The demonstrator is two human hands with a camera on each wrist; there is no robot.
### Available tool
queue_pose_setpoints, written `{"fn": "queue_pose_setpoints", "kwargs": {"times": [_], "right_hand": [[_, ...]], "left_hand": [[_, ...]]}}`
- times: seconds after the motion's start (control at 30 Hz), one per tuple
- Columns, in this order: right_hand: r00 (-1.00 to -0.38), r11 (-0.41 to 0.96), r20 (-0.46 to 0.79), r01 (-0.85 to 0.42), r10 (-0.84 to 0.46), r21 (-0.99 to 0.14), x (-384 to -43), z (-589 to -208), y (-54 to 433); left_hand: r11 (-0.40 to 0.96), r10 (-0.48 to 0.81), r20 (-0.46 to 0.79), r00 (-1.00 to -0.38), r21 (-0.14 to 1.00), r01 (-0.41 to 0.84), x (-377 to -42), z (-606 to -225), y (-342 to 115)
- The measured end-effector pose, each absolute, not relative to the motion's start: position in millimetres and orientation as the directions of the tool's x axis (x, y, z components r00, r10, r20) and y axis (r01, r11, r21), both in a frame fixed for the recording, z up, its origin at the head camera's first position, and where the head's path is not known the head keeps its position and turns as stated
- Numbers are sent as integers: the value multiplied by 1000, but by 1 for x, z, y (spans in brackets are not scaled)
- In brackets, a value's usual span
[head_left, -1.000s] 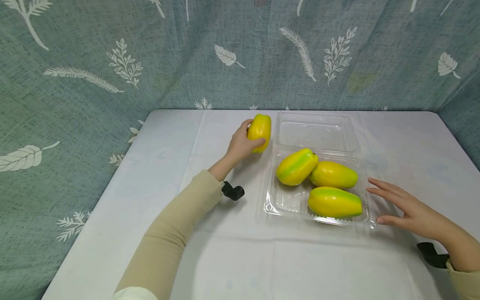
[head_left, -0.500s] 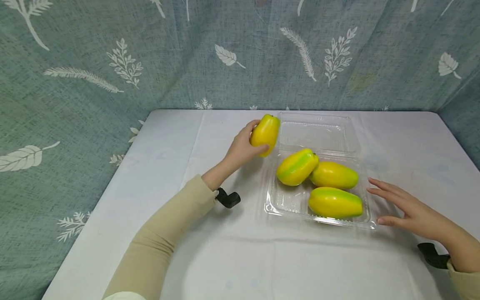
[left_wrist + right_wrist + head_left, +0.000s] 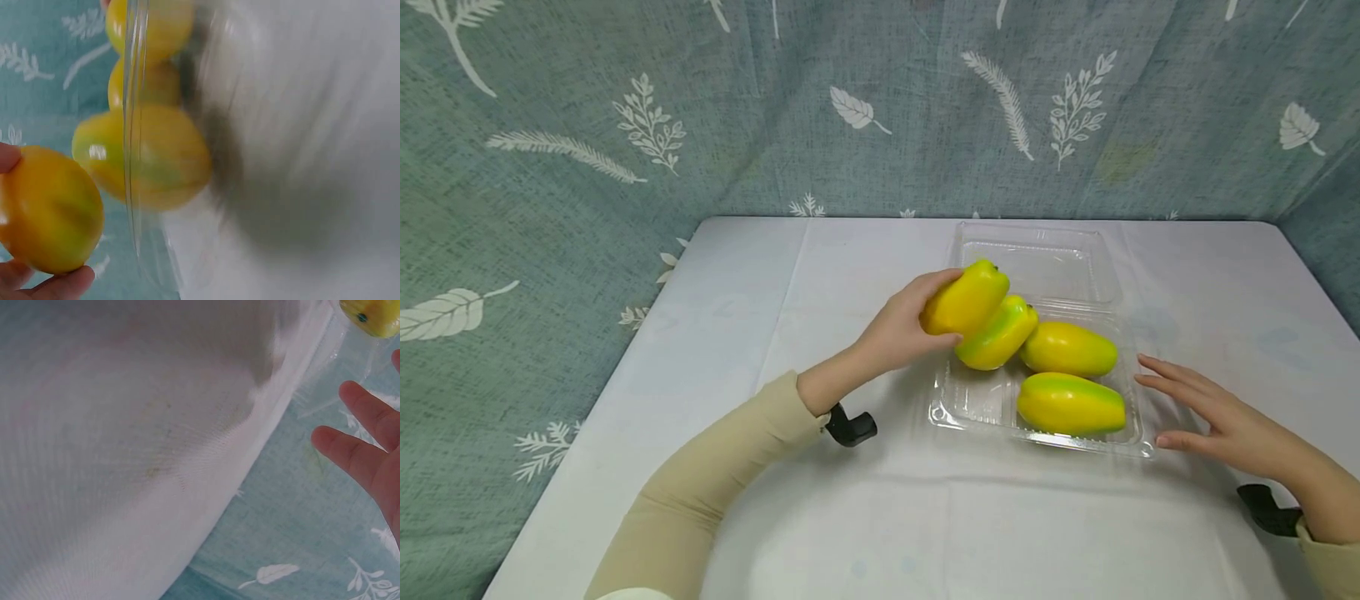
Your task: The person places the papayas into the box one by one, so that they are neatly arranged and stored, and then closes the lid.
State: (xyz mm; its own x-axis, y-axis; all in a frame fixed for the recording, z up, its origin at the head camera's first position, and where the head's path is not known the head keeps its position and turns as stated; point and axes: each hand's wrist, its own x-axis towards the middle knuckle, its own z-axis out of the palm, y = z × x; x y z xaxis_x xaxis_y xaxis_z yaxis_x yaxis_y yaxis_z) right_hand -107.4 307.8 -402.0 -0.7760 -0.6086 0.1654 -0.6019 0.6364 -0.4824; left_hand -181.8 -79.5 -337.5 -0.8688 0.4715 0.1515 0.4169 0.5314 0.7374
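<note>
At clear container (image 3: 976, 398), leftward: left hand (image 3: 901, 327) grips yellow fruit (image 3: 964, 302), fingers curled; rightward: right hand (image 3: 1221, 421), fingers spread, unladen.

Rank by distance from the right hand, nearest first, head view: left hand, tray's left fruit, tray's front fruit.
From the right hand:
1. Front fruit: just to its left, in the tray.
2. Left fruit: farther left, in the tray, partly hidden.
3. Left hand: farthest left, gripping a fourth fruit.
</note>
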Motion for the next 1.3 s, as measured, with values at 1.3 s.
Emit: {"fn": "queue_pose_setpoints", "kwargs": {"times": [1.3], "right_hand": [[-771,632,158,-605,-617,-484,-111,-401,307]], "left_hand": [[631,689,52,-723,446,634,-138,-362,-55]]}}
